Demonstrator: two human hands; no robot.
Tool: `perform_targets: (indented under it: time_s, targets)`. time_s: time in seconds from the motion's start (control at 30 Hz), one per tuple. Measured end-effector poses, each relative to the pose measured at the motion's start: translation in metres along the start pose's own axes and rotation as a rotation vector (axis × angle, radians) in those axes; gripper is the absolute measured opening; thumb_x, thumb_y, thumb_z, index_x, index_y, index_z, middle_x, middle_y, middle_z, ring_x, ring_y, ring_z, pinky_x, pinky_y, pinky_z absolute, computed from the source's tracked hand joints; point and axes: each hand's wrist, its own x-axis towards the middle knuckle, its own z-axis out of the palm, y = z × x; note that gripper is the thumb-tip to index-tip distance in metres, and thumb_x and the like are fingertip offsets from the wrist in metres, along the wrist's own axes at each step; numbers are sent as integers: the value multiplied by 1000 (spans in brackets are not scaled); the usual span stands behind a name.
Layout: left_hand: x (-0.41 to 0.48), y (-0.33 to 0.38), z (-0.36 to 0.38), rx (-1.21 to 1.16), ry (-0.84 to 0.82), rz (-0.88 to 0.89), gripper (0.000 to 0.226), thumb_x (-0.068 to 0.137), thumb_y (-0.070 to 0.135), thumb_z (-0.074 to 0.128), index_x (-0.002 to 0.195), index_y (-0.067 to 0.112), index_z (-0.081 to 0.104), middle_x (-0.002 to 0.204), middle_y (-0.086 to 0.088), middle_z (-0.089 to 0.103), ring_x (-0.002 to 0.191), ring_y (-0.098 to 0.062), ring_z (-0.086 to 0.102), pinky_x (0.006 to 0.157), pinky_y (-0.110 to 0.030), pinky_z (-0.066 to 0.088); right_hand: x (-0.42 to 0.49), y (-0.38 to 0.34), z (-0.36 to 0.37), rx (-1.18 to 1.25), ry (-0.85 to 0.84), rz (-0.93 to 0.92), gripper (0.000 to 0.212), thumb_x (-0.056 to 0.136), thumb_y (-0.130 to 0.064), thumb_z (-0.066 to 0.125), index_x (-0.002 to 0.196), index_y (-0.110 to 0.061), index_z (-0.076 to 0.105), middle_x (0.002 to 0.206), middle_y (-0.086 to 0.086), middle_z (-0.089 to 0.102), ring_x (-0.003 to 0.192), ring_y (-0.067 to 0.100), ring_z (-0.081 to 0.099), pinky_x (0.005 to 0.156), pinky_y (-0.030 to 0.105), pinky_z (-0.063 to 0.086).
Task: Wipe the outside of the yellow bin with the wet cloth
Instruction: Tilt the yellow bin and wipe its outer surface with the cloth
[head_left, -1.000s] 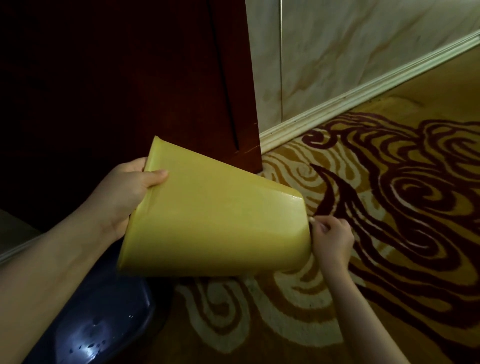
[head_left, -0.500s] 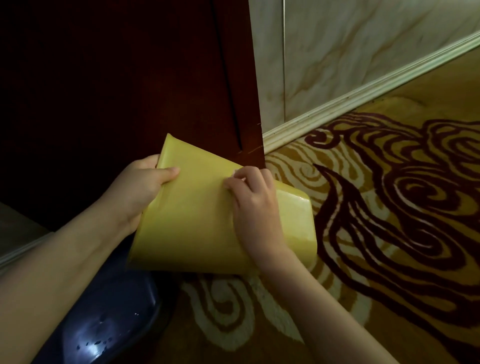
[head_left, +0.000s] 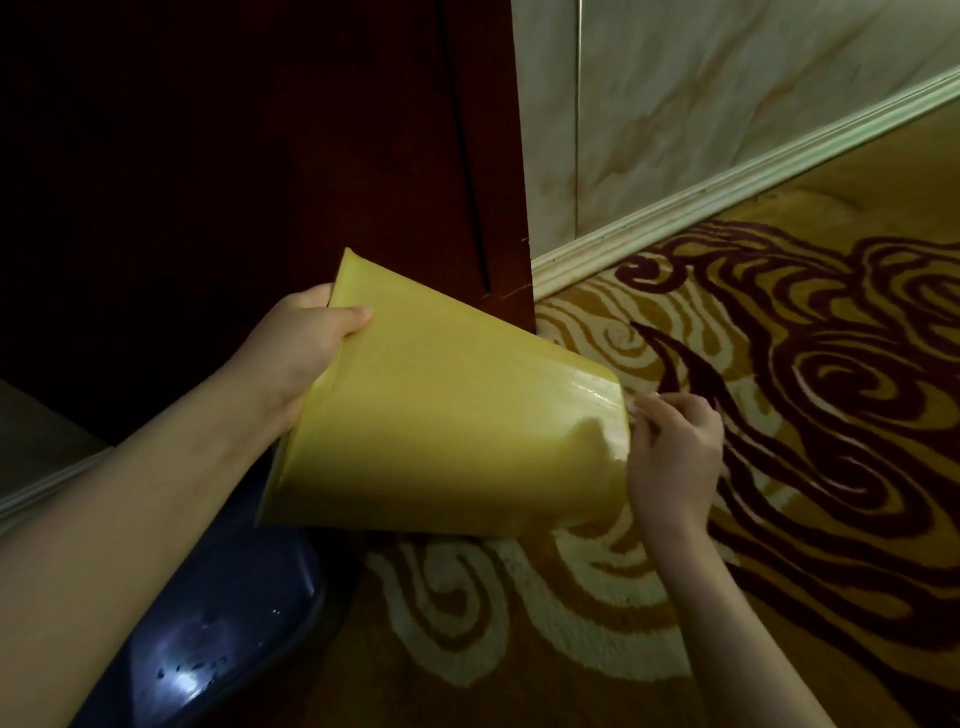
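Note:
I hold the yellow bin (head_left: 441, 431) tilted on its side above the carpet, its open end to the left and its base to the right. My left hand (head_left: 296, 353) grips the rim, thumb on the outside. My right hand (head_left: 670, 457) sits at the base end with its fingers curled against the bottom edge. A wet sheen shows on the bin's wall near that hand. No cloth is visible, so any cloth is hidden inside the curled fingers or behind the bin.
A dark blue basin (head_left: 218, 623) with a wet, shiny surface lies under the bin's open end. Dark red wooden furniture (head_left: 260, 156) stands behind. A marbled wall with a pale skirting board (head_left: 727, 192) runs to the right, above the swirl-patterned carpet (head_left: 805, 545).
My right hand slid from the bin's base up onto its upper side, then back to the base end. My left hand kept its hold on the rim.

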Motion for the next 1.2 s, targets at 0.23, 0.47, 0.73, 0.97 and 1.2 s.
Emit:
perform_targets:
  time_s: [0.23, 0.47, 0.73, 0.97, 1.2]
  targets:
    - [12, 11, 6, 3, 10, -26, 18, 93, 17, 47, 108, 18, 56, 89, -3, 65, 80, -20, 64, 60, -30, 48, -82, -114, 2, 395, -94, -576, 22, 87, -5, 52, 103, -3, 66, 101, 12, 60, 94, 15, 50, 85, 17, 41]
    - [10, 3, -5, -2, 9, -30, 11, 93, 20, 47, 98, 24, 57, 91, -3, 65, 81, -21, 63, 59, -30, 45, -66, -57, 20, 347, -63, -374, 20, 87, -12, 50, 102, -8, 64, 101, 8, 57, 93, 12, 49, 83, 23, 45]
    - [4, -12, -26, -46, -18, -45, 16, 91, 19, 51, 90, 32, 61, 90, -2, 68, 80, -21, 65, 57, -31, 46, -30, 39, 16, 205, 20, 244, 17, 89, -5, 58, 103, -3, 66, 106, 14, 59, 93, 20, 57, 75, 21, 42]
    - [-8, -33, -46, -66, -179, 96, 18, 72, 41, 67, 89, 42, 71, 89, 7, 76, 75, -14, 73, 52, -25, 55, -24, -13, -1, 418, 125, -47, 14, 88, -7, 58, 99, -11, 66, 97, -1, 57, 89, -9, 50, 79, 0, 39]
    - [-26, -63, -94, 130, -165, 28, 53, 64, 52, 78, 113, 38, 64, 104, 4, 74, 92, -23, 71, 64, -34, 57, -42, -33, 2, 453, -1, -35, 17, 86, -3, 59, 99, -12, 65, 98, 3, 60, 89, 3, 54, 76, 13, 47]
